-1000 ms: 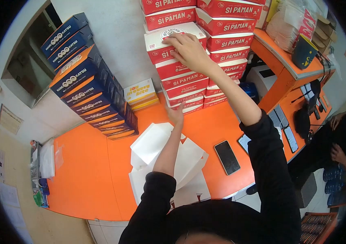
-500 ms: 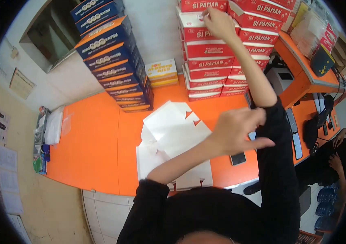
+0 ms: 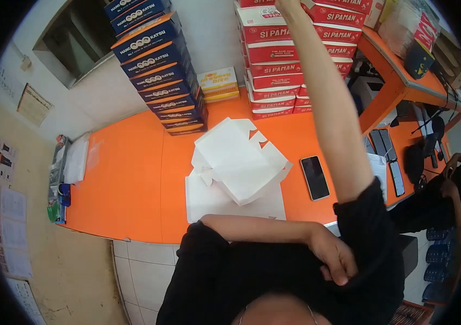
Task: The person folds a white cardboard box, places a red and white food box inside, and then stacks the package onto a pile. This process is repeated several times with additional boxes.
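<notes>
My left hand (image 3: 334,254) lies across my front, close to my black shirt, its fingers curled together around nothing that I can see. My right arm stretches up past the red SI PAMAN boxes (image 3: 271,33), and only part of my right hand (image 3: 287,4) shows at the top edge. Its fingers are cut off there, so any hold is hidden. Below, on the orange table (image 3: 122,179), white flat box blanks (image 3: 241,157) with cut flaps overlap, the upper one turned at an angle.
A tall stack of dark blue MANG KATSU boxes (image 3: 157,67) stands at the back left, with a yellow-and-white box (image 3: 218,84) beside it. A phone (image 3: 315,177) lies right of the blanks. Plastic bags (image 3: 76,160) sit at the left end. Another person's hand (image 3: 449,188) is at far right.
My right hand has risen from the red boxes to the top edge of view. My left hand has dropped from above the blanks to my front, and its fingers have curled in.
</notes>
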Demonstrator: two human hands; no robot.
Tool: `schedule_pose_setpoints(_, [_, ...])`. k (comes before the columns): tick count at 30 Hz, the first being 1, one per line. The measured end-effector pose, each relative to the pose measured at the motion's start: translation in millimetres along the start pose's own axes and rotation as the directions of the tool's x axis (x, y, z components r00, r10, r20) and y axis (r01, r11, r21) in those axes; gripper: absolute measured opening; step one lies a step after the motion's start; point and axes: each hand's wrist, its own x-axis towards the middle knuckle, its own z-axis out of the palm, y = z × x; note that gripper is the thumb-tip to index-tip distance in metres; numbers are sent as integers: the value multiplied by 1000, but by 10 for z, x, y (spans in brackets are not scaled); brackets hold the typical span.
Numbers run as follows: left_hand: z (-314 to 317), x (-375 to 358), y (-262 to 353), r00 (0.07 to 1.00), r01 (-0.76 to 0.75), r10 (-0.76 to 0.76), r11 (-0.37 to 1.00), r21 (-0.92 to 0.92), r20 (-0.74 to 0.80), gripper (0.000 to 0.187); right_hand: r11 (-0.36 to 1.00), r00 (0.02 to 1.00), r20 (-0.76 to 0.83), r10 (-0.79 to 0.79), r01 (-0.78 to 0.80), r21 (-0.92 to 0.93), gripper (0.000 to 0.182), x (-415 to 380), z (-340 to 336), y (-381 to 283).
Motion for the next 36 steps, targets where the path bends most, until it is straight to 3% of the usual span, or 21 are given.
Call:
schedule_pose_setpoints(2, [31,-136,30,984,26,2,987,159,-176,33,980,991,-40,-128,133,148,24,-489,552,-221])
schedule_pose_setpoints(4, [172,-429,157,924,102,2,963,249,-384,30,947,950,-71,-304,292,-137,28,-1388,1219,-652])
schedule_pose_setpoints(6, [354,-918,5,648,255,125,894,369,-752,28,811,939,105,-327,336,-479,32,-2222,1640,-1130])
schedule_pose_setpoints(8, [658,-1463,52,224,573,160,776,263,-961,28,637,895,425,-136,408,-654,21,-2588,1763,-1613])
schedule_pose_setpoints(9, [512,-2104,-518,221,563,387,699,441,-895,27,552,916,368,-158,391,-736,18,-2709,1942,-1777])
schedule_pose_setpoints(10, [611,-2347,-666,-101,664,507,675,321,-856,26,465,934,310,-180,358,-810,15,-2828,2121,-1942])
schedule_pose_setpoints(11, [851,-2073,-400,-582,497,367,867,40,-725,27,480,982,166,-94,191,-857,12,-2897,2286,-2178])
schedule_pose_setpoints(12, [812,-2272,-626,-767,454,426,889,63,-480,34,478,1000,18,-5,18,-878,9,-2963,2451,-2413])
schedule_pose_setpoints(14, [827,-2706,-1314,-903,386,401,915,114,-154,54,390,988,137,67,100,-916,19,-3060,2303,-2664])
schedule_pose_setpoints(16, [829,-2665,-1620,-982,173,183,970,171,-49,63,374,905,385,-179,425,-824,30,-3145,2108,-2707])
schedule_pose_setpoints(18, [806,-2545,-1786,-984,-161,-134,953,258,-118,67,281,699,590,-404,709,-647,45,-3250,1910,-2708])
schedule_pose_setpoints(19, [739,-2481,-1821,-984,-152,-126,961,232,-126,69,212,555,665,-501,823,-527,53,-3302,1814,-2692])
schedule_pose_setpoints(22, [589,-2445,-1883,-975,-61,-24,985,163,-220,69,264,545,307,-780,732,-628,19,-4031,1536,-2387])
schedule_pose_setpoints(24, [526,-2600,-2072,-908,100,148,985,141,-391,66,578,776,375,-507,629,-520,12,-4092,1383,-1906])
schedule_pose_setpoints(25, [449,-2708,-2294,-929,143,188,977,159,-319,62,715,870,439,-227,455,-531,10,-4003,1367,-1578])
schedule_pose_setpoints(26, [341,-2831,-2570,-941,190,229,966,173,-248,59,699,802,559,210,276,-659,12,-3896,1331,-1191])
schedule_pose_setpoints(27, [279,-2879,-2698,-943,243,276,953,183,-186,56,675,878,365,311,66,-735,34,-3828,1477,-775])
schedule_pose_setpoints(28, [455,-2559,-2307,-856,344,426,892,292,-294,49,605,778,310,547,-110,-789,67,-3803,1461,-605])
schedule_pose_setpoints(31, [623,-2120,-1770,-798,535,543,838,109,-263,48,662,777,131,616,-420,-621,94,-4390,1322,384])
schedule_pose_setpoints(33, [633,-1891,-1519,-711,624,664,747,228,-231,47,666,833,-42,551,-470,-580,89,-4163,1581,225])
schedule_pose_setpoints(36, [833,-1667,-1149,-490,867,826,495,-58,-281,54,739,849,-225,478,-527,-420,80,-3946,1704,148])
